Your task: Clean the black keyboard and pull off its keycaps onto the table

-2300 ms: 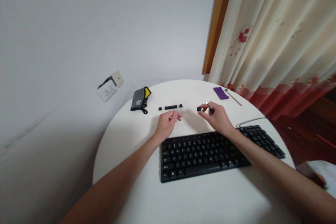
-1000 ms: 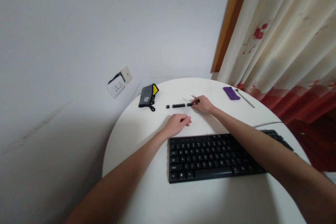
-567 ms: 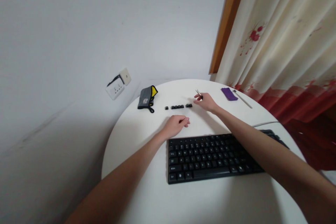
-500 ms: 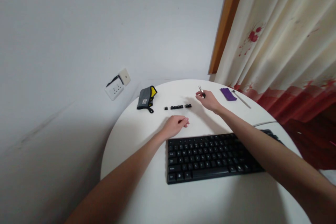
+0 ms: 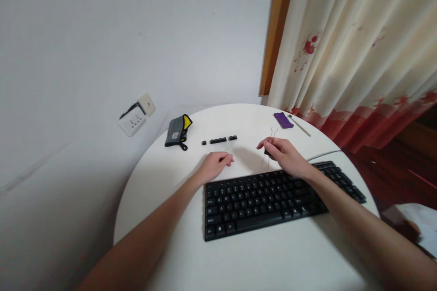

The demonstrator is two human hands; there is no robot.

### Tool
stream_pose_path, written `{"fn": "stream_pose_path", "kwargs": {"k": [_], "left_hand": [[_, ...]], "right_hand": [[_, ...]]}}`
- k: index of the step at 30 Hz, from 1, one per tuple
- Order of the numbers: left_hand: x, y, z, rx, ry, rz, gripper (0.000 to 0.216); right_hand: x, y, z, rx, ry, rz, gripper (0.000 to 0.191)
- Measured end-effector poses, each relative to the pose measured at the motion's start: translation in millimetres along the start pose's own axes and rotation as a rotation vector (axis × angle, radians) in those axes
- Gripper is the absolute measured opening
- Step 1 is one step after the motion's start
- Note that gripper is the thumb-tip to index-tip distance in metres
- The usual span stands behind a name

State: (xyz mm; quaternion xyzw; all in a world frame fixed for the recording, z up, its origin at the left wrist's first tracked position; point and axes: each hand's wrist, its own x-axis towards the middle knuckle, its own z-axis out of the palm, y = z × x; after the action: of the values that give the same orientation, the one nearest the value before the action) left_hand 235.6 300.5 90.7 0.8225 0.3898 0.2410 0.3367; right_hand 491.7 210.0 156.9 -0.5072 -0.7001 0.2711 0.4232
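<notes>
While the right hand (image 5: 286,156) pinches the wire tool (image 5: 267,152) by its black middle, near the far edge of the keyboard (image 5: 252,204), I'd judge it light, springy, bendable: hold there, not the ends. Left hand (image 5: 215,165) curled; can't tell if gripping.

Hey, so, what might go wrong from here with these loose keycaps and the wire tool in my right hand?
Your left hand is close in front of the loose keycaps, so a nudge might break up their line.
The wire tool in your right hand points its thin wires near the keyboard; they could catch or scratch a key.
</notes>
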Motion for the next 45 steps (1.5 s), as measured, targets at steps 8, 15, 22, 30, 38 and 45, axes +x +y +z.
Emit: {"fn": "stream_pose_path", "kwargs": {"k": [8, 15, 22, 30, 38, 45], "left_hand": [[0, 5, -3, 0.003, -0.029, -0.01, 0.038], [0, 8, -3, 0.026, -0.018, 0.003, 0.038], [0, 9, -3, 0.051, -0.043, -0.022, 0.039], [0, 7, -2, 0.047, -0.052, -0.018, 0.038], [-1, 10, -3, 0.064, -0.056, -0.011, 0.036], [0, 5, -1, 0.074, -0.057, -0.018, 0.037]], "right_hand": [[-11, 11, 0, -0.094, -0.153, -0.082, 0.024], [-14, 10, 4, -0.059, -0.21, -0.141, 0.021], [-17, 8, 6, -0.096, -0.316, -0.17, 0.023], [-17, 13, 9, -0.155, -0.297, -0.136, 0.025], [-14, 19, 19, -0.198, -0.247, 0.034, 0.036], [-16, 22, 27, -0.192, -0.165, 0.1, 0.039]]}}
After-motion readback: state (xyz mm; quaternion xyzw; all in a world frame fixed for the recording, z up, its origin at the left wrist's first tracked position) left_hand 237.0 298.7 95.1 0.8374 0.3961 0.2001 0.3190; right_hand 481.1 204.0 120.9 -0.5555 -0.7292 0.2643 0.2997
